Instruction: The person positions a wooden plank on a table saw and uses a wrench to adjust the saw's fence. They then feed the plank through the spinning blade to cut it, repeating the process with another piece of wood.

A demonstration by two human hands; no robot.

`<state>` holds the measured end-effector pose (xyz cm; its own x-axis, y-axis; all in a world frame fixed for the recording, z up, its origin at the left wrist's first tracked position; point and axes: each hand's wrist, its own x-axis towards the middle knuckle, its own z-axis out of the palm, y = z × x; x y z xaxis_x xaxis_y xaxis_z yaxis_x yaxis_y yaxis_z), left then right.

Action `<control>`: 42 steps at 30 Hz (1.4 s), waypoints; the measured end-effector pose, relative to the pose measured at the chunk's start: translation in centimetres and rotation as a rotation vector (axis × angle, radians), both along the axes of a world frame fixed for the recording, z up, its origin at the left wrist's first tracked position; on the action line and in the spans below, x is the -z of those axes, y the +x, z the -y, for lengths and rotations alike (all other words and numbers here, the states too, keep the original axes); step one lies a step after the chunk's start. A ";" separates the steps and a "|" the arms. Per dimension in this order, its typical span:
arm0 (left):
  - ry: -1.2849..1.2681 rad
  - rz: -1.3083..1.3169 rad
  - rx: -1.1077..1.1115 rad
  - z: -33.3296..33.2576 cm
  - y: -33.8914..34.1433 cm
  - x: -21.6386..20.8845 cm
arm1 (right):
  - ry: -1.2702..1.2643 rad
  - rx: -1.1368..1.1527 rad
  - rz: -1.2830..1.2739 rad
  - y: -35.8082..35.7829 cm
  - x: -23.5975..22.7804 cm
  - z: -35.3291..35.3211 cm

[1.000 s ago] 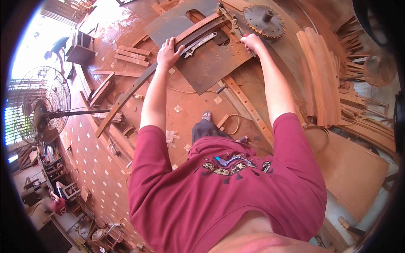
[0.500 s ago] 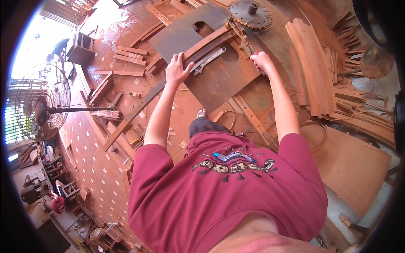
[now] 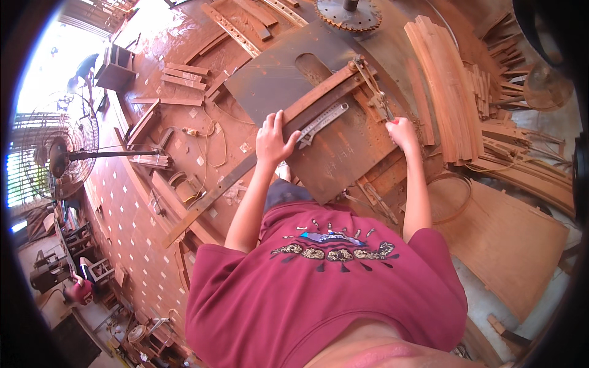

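Observation:
My left hand (image 3: 275,138) lies over a long narrow bar (image 3: 316,98) on a dark metal plate (image 3: 334,156), fingers stretched out and thumb apart. Beside the thumb is a silver adjustable wrench (image 3: 323,125), flat on the plate. My right hand (image 3: 402,132) is closed around the near end of a pliers-like metal tool (image 3: 379,101) at the plate's right side. That tool reaches up toward the bar's far end; the handle inside my fist is mostly hidden. Just beyond the plate is a round toothed saw blade (image 3: 348,17).
Curved wooden pieces (image 3: 445,92) are stacked on the right, near a wide flat board (image 3: 506,245). Wood strips (image 3: 184,80) and cables lie on the tiled floor at left. A standing fan (image 3: 61,153) is at far left; another person (image 3: 81,291) is at lower left.
The plate, bar, wrench and both hands now appear lower and farther right in the picture. The saw blade appears slightly higher and farther left. Both hands keep their places on the bar and tool.

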<state>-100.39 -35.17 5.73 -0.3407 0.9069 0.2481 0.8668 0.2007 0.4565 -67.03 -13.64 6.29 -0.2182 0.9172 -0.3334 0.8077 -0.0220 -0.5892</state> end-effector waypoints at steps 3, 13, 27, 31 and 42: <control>-0.008 -0.002 0.004 0.8 2.0 -0.3 | -0.022 0.033 0.035 2.1 0.2 1.0; -0.018 -0.010 -0.023 -0.6 -0.1 -0.4 | 0.016 0.029 0.056 -0.9 -0.7 0.2; 0.061 -0.080 -0.051 -9.2 -16.6 0.2 | -0.093 -0.006 -0.094 -17.6 -2.3 -8.5; 0.032 -0.040 -0.084 -12.0 -22.1 0.0 | -0.092 -0.052 -0.048 -23.6 -4.0 -11.2; 0.001 -0.058 -0.112 -17.0 -31.8 -0.5 | -0.120 -0.063 -0.020 -34.0 -4.3 -16.6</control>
